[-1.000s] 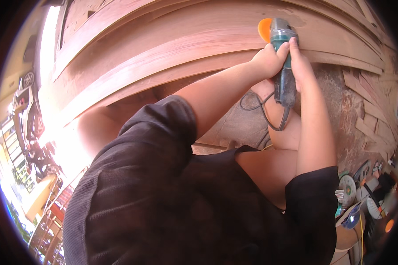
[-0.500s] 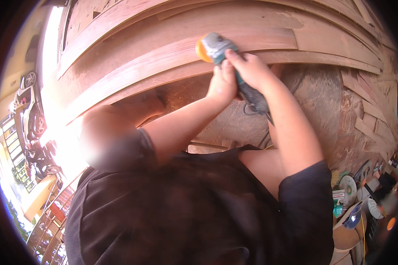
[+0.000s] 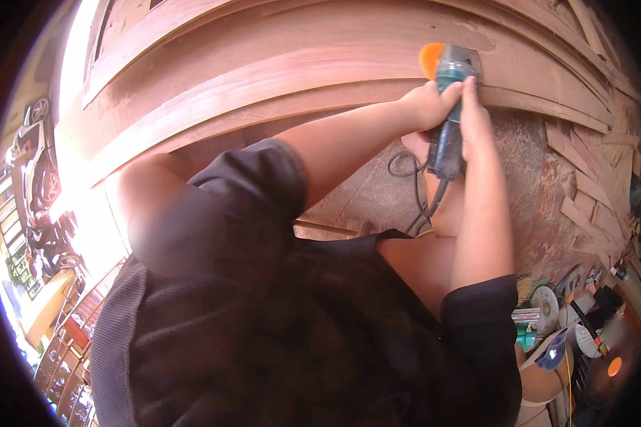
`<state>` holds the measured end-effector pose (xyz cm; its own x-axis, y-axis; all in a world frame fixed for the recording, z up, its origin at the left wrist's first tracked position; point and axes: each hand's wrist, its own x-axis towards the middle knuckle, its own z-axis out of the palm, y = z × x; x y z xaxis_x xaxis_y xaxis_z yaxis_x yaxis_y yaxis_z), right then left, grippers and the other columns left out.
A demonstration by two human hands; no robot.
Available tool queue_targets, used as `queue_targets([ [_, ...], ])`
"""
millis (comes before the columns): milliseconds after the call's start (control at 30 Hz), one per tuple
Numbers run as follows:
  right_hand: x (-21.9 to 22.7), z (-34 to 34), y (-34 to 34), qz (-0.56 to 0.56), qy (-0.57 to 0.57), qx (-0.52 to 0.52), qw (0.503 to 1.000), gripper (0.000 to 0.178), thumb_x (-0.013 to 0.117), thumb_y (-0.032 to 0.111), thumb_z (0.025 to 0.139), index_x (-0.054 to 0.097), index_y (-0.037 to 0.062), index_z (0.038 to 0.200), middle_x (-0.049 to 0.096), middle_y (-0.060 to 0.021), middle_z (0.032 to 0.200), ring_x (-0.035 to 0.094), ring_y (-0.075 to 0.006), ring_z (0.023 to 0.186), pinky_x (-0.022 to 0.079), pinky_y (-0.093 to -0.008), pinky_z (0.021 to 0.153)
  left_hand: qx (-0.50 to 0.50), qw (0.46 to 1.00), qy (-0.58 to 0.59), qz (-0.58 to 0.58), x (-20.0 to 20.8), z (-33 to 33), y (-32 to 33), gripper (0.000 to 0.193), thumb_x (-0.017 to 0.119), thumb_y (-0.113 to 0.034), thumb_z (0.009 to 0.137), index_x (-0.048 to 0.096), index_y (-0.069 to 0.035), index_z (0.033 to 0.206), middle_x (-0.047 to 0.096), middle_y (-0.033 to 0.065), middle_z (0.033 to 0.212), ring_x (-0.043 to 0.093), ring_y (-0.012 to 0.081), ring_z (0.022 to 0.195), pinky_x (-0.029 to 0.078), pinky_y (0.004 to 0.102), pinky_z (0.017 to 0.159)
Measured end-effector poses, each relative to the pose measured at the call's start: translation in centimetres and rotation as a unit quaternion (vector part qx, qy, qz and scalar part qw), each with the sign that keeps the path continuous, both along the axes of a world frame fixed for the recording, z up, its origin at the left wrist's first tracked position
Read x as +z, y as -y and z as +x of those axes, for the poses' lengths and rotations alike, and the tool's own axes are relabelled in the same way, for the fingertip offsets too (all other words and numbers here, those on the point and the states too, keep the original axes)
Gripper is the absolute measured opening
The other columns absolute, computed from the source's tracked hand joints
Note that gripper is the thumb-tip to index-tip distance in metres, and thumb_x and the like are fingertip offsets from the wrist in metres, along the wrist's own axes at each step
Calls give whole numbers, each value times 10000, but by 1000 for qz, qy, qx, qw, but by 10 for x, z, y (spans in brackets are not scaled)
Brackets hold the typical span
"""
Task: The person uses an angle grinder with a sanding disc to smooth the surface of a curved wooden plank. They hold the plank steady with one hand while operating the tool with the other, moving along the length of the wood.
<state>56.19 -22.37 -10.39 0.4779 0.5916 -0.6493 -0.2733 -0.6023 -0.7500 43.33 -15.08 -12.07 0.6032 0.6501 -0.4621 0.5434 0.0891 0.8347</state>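
Both my hands are closed round a teal and grey angle grinder [image 3: 445,142], its orange disc [image 3: 431,61] at the far end. My left hand [image 3: 434,105] wraps the body just behind the metal head. On the right side of the body, my right hand [image 3: 474,117] presses with its thumb near the head. Under the disc lies a long reddish wooden board [image 3: 320,62], near its right end; whether disc and wood touch I cannot tell. A dark power cord [image 3: 438,199] trails from the tool's rear toward my leg.
More long boards [image 3: 534,75] lie side by side beyond and around. Wood offcuts [image 3: 584,192] are piled at the right. Lower right, discs [image 3: 544,309] and other tools crowd together. A motorbike [image 3: 43,156] stands at the far left, near bright light.
The grinder and both my hands have moved right along the board, toward its right end. The tool now points more straight away from me, and its cord shows more fully.
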Motion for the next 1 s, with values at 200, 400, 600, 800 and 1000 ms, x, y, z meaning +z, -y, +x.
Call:
queue_targets([
  [200, 21, -146, -28, 5, 69, 259, 963, 947, 551, 773, 1000, 678, -127, 1267, 742, -278, 1189, 727, -369, 1135, 557, -421, 988, 180, 977, 31, -109, 39, -167, 22, 824, 319, -647, 1097, 488, 100, 1401, 716, 283, 1065, 771, 349, 747, 649, 409, 582],
  [400, 26, -210, -25, 7, 130, 312, 941, 929, 581, 770, 976, 693, -112, 1245, 734, -347, 1179, 718, -455, 1165, 542, -466, 1016, 253, 961, 93, -68, 12, -231, 50, 743, 276, -617, 1133, 446, 35, 1445, 714, 237, 1035, 753, 272, 710, 635, 382, 564],
  [600, 7, -90, 33, 18, 84, 124, 989, 900, 555, 733, 1020, 697, -125, 1252, 737, -263, 1243, 713, -323, 1164, 547, -430, 1012, 88, 983, 37, -157, 49, -109, 50, 842, 381, -636, 1090, 463, 154, 1368, 713, 309, 1047, 763, 354, 677, 639, 405, 557],
  [800, 29, -21, 64, 91, -70, -121, 986, 826, 505, 742, 1033, 635, -15, 1337, 733, -151, 1147, 743, -273, 1004, 620, -419, 853, -117, 987, 47, -102, 87, -46, 42, 734, 453, -594, 1097, 502, 74, 1396, 733, 295, 1102, 785, 374, 807, 656, 443, 653],
  [1000, 147, 11, 112, 280, -153, -152, 935, 878, 467, 893, 925, 625, 63, 1162, 703, -172, 811, 730, -319, 692, 639, -437, 629, -138, 922, -47, 359, 79, -188, 0, 624, 698, -498, 998, 592, -56, 1426, 634, 225, 1430, 594, 408, 1351, 494, 499, 1118],
])
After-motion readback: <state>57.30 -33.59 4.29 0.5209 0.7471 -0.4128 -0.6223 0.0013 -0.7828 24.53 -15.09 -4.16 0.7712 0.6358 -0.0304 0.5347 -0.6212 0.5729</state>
